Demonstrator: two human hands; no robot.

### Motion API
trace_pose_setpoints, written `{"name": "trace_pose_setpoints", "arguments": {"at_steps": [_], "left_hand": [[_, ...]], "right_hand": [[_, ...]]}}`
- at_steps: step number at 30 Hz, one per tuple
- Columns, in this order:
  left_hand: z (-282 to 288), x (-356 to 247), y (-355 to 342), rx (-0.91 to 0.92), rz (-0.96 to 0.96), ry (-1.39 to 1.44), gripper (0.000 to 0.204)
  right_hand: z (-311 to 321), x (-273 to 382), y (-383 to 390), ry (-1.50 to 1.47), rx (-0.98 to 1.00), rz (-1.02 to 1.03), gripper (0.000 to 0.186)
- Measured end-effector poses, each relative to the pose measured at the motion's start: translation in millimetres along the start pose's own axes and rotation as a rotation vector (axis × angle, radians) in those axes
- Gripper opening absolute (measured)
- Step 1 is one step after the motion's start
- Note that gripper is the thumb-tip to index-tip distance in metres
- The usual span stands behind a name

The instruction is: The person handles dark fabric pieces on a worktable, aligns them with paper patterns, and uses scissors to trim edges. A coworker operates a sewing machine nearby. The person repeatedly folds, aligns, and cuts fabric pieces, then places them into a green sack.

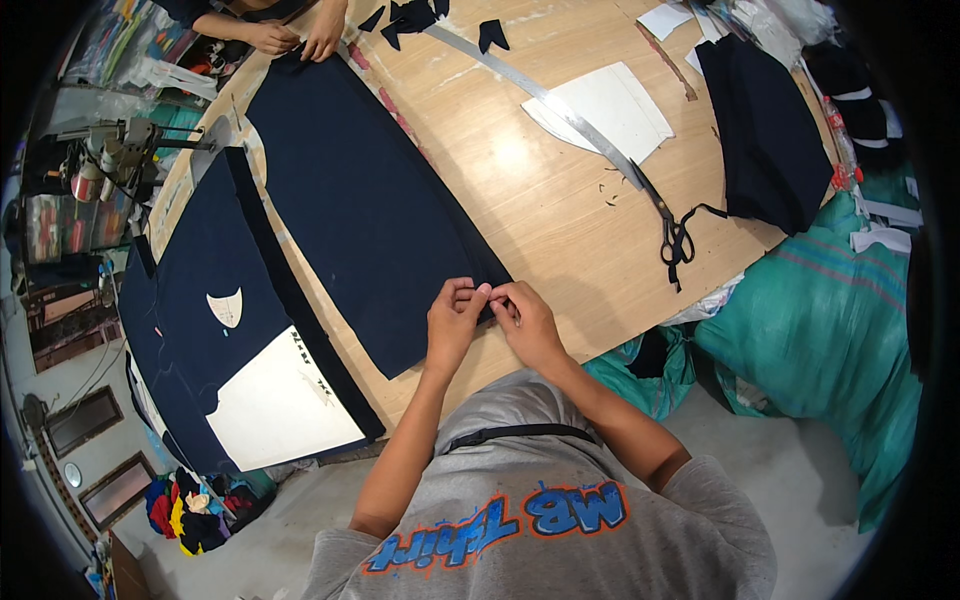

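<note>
My left hand point(455, 322) and my right hand point(525, 325) meet at the near right corner of a long navy fabric panel point(340, 220), both with fingers pinched on its edge. Left of it lies another navy piece point(180, 320) with a white pattern point(280, 405) and a small shield-shaped card point(225, 305). To the right are black-handled scissors point(675, 240), a long metal ruler point(520, 85) over a white paper piece point(620, 110), and folded navy fabric point(765, 150).
A co-worker's hands point(320, 30) are on the panel's far end. A clamped machine point(95, 160) is at the left table edge point(172, 200). Green sacks point(800, 320) crowd the right side. A coloured cloth pile point(190, 510) lies on the floor at lower left.
</note>
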State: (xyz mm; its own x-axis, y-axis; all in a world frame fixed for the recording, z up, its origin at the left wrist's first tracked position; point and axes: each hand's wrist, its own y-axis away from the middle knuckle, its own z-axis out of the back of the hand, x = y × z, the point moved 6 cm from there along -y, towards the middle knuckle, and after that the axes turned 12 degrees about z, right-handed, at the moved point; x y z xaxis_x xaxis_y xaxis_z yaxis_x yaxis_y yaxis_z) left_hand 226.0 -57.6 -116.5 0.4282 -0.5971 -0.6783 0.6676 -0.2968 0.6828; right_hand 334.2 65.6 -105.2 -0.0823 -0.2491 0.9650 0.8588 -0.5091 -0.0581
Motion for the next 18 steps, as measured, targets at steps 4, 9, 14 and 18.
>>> {"name": "trace_pose_setpoints", "arguments": {"at_steps": [4,9,14,18], "left_hand": [[-1.6,-8.0,9.2,-0.106,-0.080,-0.012,0.031],[-4.5,-17.8,22.0,-0.177,-0.281,-0.325,0.016],[-4.2,-22.8,27.9,-0.241,-0.358,-0.404,0.016],[-5.4,-22.6,29.1,-0.250,-0.338,-0.389,0.016]], "right_hand": [[1.5,-4.4,4.9,0.040,0.004,-0.003,0.012],[2.4,-8.5,9.1,0.169,-0.020,0.065,0.018],[6.2,3.9,6.2,0.249,-0.089,0.068,0.025],[6.7,-2.2,8.6,0.318,-0.104,0.069,0.026]]}}
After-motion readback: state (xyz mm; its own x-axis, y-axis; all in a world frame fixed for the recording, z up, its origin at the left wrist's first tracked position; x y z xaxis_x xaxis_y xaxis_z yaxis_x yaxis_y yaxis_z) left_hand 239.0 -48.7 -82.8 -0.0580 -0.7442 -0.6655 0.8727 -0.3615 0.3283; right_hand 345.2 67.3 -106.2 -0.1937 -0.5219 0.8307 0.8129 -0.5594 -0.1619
